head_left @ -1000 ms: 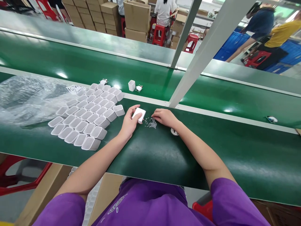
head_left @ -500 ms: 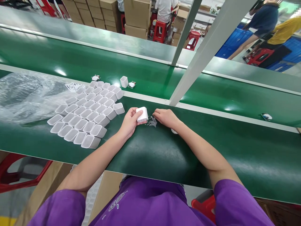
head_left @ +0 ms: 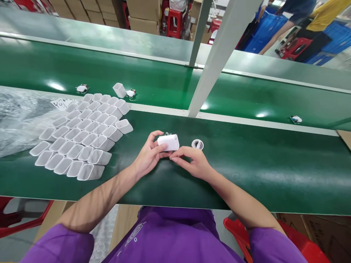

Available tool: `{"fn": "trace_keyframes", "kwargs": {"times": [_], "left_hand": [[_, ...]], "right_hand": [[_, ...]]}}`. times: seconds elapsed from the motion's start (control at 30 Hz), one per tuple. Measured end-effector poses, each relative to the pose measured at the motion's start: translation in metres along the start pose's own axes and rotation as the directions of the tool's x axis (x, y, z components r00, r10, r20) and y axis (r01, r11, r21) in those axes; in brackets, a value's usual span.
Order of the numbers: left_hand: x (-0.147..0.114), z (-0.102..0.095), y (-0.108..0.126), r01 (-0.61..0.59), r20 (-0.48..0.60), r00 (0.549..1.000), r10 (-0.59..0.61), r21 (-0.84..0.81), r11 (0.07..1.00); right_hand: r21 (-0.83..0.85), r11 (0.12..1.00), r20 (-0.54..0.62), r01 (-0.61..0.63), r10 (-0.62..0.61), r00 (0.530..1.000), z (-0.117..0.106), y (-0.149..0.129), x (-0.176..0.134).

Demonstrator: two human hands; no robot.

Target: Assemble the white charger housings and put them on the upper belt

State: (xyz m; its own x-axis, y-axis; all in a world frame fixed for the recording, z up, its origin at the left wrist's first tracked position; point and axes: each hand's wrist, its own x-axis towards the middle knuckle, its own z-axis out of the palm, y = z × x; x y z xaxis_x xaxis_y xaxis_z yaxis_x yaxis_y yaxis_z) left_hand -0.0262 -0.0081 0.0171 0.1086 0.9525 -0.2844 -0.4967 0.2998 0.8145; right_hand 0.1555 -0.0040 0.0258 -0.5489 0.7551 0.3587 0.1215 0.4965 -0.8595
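Note:
My left hand (head_left: 150, 152) grips a white plastic housing (head_left: 170, 142), its thumb on the near face. My right hand (head_left: 192, 160) is closed in a pinch at the housing's lower right edge; whatever its fingertips hold is too small to make out. Just behind the housing a bit of the pile of small clear pieces (head_left: 168, 133) shows, mostly hidden. A round white ring-shaped item with a dark centre (head_left: 197, 144) lies beyond my right hand. To the left, many open white housing shells (head_left: 81, 136) stand packed side by side.
A clear plastic bag (head_left: 22, 118) lies at the far left. On the green belt (head_left: 153, 84) sit a lone shell (head_left: 119, 90) and several small circuit parts (head_left: 131, 93). A slanted metal post (head_left: 211, 62) rises behind the bench. People are at work across the line.
My right hand has come from the pile of small pieces to the lower edge of the housing. My left hand has turned the housing nearly sideways. The camera view has shifted.

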Motion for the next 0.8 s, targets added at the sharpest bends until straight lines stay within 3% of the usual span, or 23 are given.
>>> {"fn": "trace_keyframes", "kwargs": {"times": [0.17,0.3,0.4,0.6,0.7,0.8], "left_hand": [[-0.004,-0.003,-0.003,0.019,0.152,0.987,-0.049,0.193,0.981],[-0.011,0.002,-0.006,-0.027,0.141,0.990,-0.029,0.375,0.927],[-0.016,0.005,-0.007,-0.102,0.093,0.993,0.067,0.461,0.881],[-0.020,0.003,-0.011,-0.119,0.029,0.991,0.129,0.623,0.773],[-0.021,0.001,-0.011,-0.170,0.098,0.985,0.143,0.710,0.684],[-0.022,0.001,-0.010,-0.266,0.236,0.963,0.133,0.732,0.627]], "right_hand": [[0.037,0.996,-0.212,-0.078,0.084,0.974,-0.004,0.001,-0.003],[0.040,0.993,-0.316,-0.110,0.117,0.941,-0.004,-0.004,-0.005],[-0.083,0.990,-0.358,-0.112,0.075,0.931,-0.001,-0.008,-0.005],[-0.244,0.969,-0.416,-0.034,-0.073,0.907,0.008,-0.009,-0.004],[-0.318,0.948,-0.417,0.010,-0.149,0.896,0.009,-0.007,-0.004],[-0.380,0.923,-0.419,0.063,-0.233,0.878,0.009,-0.004,-0.004]]}}
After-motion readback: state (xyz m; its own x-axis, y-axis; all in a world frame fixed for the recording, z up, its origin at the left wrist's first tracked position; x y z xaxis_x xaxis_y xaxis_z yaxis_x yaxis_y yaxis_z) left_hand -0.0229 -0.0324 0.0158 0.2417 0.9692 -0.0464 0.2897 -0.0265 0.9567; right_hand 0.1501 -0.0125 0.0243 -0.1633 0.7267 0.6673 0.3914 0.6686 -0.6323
